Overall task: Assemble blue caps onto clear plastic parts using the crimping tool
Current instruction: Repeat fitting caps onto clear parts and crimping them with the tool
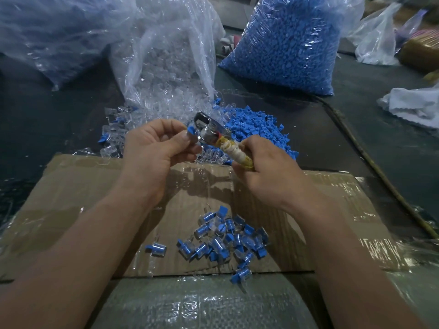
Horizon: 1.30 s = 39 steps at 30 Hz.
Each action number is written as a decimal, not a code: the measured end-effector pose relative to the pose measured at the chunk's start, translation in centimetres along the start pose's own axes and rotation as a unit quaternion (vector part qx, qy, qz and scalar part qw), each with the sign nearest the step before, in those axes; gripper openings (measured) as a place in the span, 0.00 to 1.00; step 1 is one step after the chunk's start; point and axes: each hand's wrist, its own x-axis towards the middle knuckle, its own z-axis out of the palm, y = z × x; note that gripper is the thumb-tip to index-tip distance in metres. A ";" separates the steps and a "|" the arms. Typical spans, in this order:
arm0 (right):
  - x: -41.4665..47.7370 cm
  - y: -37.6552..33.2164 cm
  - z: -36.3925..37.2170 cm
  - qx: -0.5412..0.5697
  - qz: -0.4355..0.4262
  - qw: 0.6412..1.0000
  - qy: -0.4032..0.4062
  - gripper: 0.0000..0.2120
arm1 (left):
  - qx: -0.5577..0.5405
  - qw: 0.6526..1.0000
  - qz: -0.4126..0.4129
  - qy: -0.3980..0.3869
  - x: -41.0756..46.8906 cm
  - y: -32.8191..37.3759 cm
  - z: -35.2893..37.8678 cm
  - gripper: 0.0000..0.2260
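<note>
- Far left on the bench (35, 119) is a big clear bag (54, 36). It looks bluish inside, but I cannot tell what is in it.
- Next to it, a second bag (166, 67) is full of clear parts. Its mouth lies open toward the person, so the parts spill out where they are easy to reach.
- The left hand (154, 146) pinches a blue cap (191, 132) and holds it up to the metal head of the crimping tool (210, 130). I think this is so the tool can squeeze it on. I cannot tell if a clear part hides under the fingers.
- The right hand (263, 169) is wrapped tight round the tool's taped handle, close to the other hand.
- Below the hands, finished pieces (225, 238) lie in a small pile on the cardboard (83, 186). That likely keeps them apart from the loose ones.
- A heap of loose caps (259, 131) sits just behind the right hand.
- Farther right stands a packed bag of caps (289, 41).
</note>
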 end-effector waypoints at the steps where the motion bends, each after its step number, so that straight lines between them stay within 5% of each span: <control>1: 0.0 0.0 0.0 0.003 0.002 1.000 -0.005 0.09 | 0.002 1.000 0.002 -0.001 0.0 0.0 0.0 0.03; 16: 0.0 -0.2 0.0 0.012 -0.010 0.999 -0.042 0.07 | 0.016 1.000 0.020 0.001 0.0 -0.1 0.0 0.06; 39: 0.2 -0.5 1.2 -0.016 -0.021 0.999 0.030 0.10 | 0.073 0.994 0.070 0.039 -0.5 -0.2 0.3 0.08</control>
